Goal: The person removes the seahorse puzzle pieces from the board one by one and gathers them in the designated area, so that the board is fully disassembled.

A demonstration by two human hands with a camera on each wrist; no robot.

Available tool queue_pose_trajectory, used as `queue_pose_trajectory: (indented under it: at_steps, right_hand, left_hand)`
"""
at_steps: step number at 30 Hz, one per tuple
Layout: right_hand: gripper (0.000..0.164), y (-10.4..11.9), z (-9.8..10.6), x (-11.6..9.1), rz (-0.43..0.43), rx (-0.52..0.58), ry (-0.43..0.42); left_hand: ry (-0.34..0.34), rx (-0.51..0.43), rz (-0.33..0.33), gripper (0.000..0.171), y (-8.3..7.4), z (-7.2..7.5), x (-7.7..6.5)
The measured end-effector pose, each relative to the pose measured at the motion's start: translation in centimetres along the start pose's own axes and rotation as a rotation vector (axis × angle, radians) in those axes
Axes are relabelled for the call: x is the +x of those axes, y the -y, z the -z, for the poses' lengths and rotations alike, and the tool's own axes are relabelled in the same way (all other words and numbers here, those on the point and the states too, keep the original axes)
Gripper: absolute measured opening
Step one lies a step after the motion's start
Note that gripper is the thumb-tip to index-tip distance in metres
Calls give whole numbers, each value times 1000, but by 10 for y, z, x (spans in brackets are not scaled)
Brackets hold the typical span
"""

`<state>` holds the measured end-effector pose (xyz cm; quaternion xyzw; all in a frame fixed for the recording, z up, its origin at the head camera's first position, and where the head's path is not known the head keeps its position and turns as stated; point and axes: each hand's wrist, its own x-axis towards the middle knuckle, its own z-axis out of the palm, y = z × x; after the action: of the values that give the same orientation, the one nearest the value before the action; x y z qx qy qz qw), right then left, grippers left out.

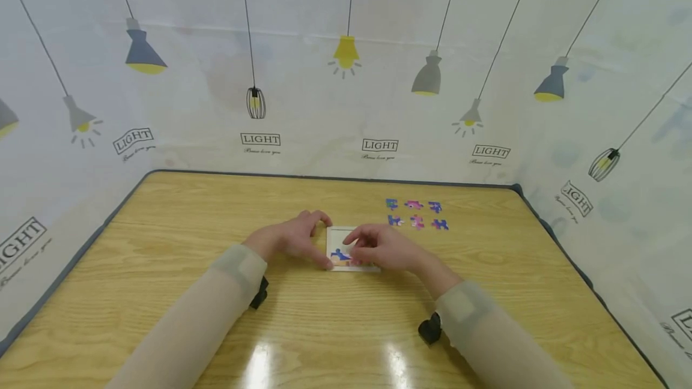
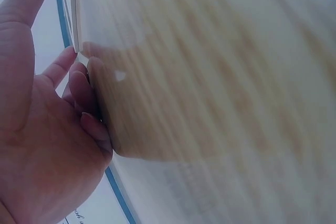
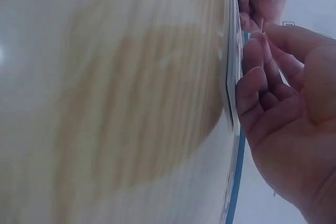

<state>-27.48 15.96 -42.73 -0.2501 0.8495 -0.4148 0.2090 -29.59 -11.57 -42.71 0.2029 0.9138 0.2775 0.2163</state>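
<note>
A shallow white puzzle tray [image 1: 337,234] lies flat on the wooden table, with blue and pinkish puzzle pieces [image 1: 339,256] along its near side. My left hand [image 1: 296,238] holds the tray's left side, thumb by the near corner and index finger by the far one. Over the tray, my right hand [image 1: 386,248] has its thumb and fingertips together in a pinch. Between those tips, the right wrist view shows a thin edge that looks like a puzzle piece [image 3: 263,28]; most of it is hidden. The right hand also covers the tray's right part.
Beyond the tray to the right, several loose blue and pink puzzle pieces [image 1: 417,221] lie spaced in two rows. The wooden table [image 1: 205,209] has a dark edge strip [image 1: 270,174]. Pale walls [image 1: 303,107] printed with hanging lamps stand behind and beside it.
</note>
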Motion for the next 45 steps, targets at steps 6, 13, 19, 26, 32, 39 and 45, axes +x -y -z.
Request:
queue_pose_trajectory:
  at_steps: [6, 13, 19, 26, 32, 39, 45]
  right_hand:
    - [23, 5, -6, 6, -18, -19, 23]
    - [29, 6, -10, 11, -36, -69, 39]
    - [32, 6, -13, 13, -55, -68, 56]
    - [32, 9, -13, 14, -55, -78, 60]
    - [31, 10, -14, 14, -41, -100, 62]
    - [30, 8, -15, 14, -21, -104, 64]
    - [30, 8, -13, 11, -8, -103, 58]
  left_hand:
    - [2, -4, 12, 92, 2, 1, -1]
    - [9, -4, 8, 91, 1, 1, -2]
    - [17, -8, 3, 90, 1, 1, -2]
    - [8, -2, 13, 92, 2, 2, -2]
    - [18, 7, 11, 94, 2, 2, -2]
    - [25, 9, 12, 95, 0, 2, -3]
    - [22, 5, 16, 94, -2, 2, -3]
